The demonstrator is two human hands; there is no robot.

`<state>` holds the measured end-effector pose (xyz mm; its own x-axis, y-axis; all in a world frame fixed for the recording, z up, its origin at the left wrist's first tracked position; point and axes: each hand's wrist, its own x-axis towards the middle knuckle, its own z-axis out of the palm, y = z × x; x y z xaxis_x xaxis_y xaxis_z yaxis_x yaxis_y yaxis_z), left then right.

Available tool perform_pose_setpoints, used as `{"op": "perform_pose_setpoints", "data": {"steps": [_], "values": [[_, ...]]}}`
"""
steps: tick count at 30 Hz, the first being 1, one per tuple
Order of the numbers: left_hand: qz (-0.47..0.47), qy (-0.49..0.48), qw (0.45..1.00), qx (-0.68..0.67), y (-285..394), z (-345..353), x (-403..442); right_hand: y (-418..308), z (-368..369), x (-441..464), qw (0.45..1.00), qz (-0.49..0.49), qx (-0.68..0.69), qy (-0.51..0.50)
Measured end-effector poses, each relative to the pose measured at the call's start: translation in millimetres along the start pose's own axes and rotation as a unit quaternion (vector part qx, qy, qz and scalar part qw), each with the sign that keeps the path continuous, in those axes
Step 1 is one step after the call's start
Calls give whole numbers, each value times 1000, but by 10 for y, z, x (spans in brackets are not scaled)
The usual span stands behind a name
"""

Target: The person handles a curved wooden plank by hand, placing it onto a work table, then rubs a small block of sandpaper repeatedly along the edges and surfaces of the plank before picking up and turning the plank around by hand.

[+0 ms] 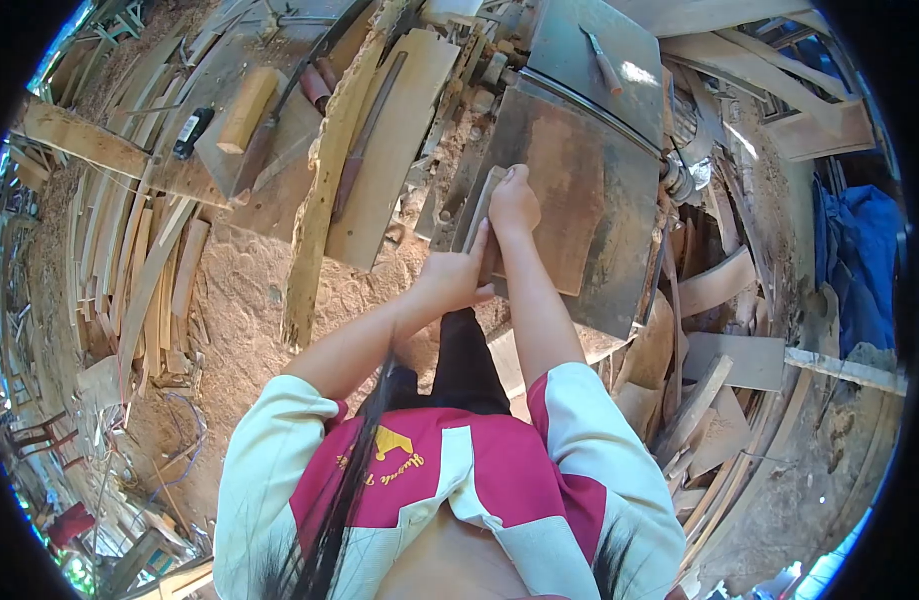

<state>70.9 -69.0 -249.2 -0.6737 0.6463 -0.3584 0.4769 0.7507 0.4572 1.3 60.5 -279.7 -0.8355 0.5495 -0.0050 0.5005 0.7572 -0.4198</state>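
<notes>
A narrow wooden strip (pixel 481 206) — straight, pale greyish-brown on the face that shows — lies lengthwise near the left edge of the flat metal table (pixel 625 225), roughly in line with that edge. It is gripped towards both ends, so parts are covered — whether it touches the metal table's surface cannot be told.

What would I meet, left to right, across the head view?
Black labelled object, pale wooden block, long dark tool, left hand, right hand, light-handled tool, blue sheet.
</notes>
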Motion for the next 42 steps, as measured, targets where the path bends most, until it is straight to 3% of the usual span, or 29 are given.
{"op": "perform_pose_setpoints", "data": {"steps": [14, 21, 29, 37, 42], "values": [[-27, 18, 999, -8, -52, -884, 2136, -134, 44, 2327, 1000, 9, -11, -2], [-62, 10, 997, -35, -4, -1117, 2663, -116, 104, 2925, 1000, -4, -9, -21], [-96, 41, 993, -48, 206, -948, 2287, -23, 48, 2590, 999, -45, 5, -22], [-107, 58, 987, -101, 515, -224, 1180, 284, -67, 1283, 997, -80, 18, -7], [-82, 53, 991, -95, 648, 143, 328, 462, -213, 334, 998, -51, 34, -19]]}}
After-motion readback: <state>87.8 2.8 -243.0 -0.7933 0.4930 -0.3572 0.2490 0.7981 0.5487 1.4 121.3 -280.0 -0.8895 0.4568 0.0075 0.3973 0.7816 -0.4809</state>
